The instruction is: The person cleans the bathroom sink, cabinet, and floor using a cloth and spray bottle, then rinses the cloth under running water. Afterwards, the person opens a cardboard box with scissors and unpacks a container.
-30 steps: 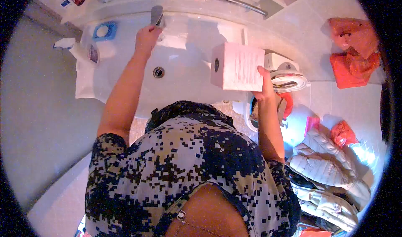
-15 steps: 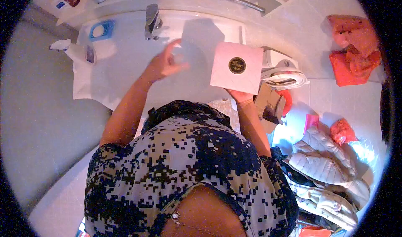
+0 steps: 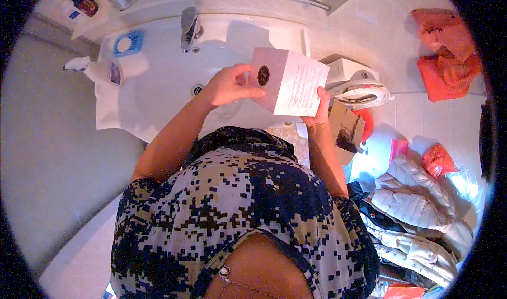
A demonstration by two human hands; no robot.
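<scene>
A pink box (image 3: 268, 76) with a dark round label is tilted above the sink, so a white side with lines of print faces me. My right hand (image 3: 317, 113) grips it at the lower right, thumb pressed on the printed side. At the box's left edge is my left hand (image 3: 227, 86), thumb and fingers apart, with a gap between them. Its thumb tip overlaps the edge of the box; whether it presses there I cannot tell.
Below the box lies a white sink (image 3: 158, 80) with a metal faucet (image 3: 190, 29). A blue soap dish (image 3: 128, 44) and a tissue pack (image 3: 113, 73) sit at its left. To the right are a toilet (image 3: 354, 85), a cardboard box (image 3: 346, 130), a puffy jacket (image 3: 417, 193) and red bags (image 3: 443, 77).
The box has turned from its labelled top to show a printed side, and shifted slightly left. My left hand has moved right, up to the box. My right thumb now shows on it.
</scene>
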